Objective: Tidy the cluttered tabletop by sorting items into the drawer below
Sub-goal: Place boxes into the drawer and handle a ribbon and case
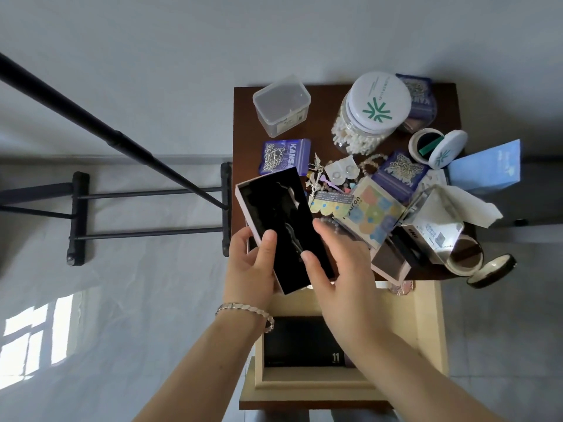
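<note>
My left hand grips the near end of a long pale-pink box with a black lining, holding it tilted above the front left corner of the dark wooden tabletop. A thin silvery item lies in the lining. My right hand rests fingers spread on the box's right edge, thumb on the black lining. Below, the cream drawer stands pulled out, with a black box marked "11" lying inside.
Clutter fills the tabletop: a clear plastic tub, a cotton-swab jar with white lid, purple chain packets, a pastel sticker box, a blue carton, a tissue, round tins. A black metal stand is left.
</note>
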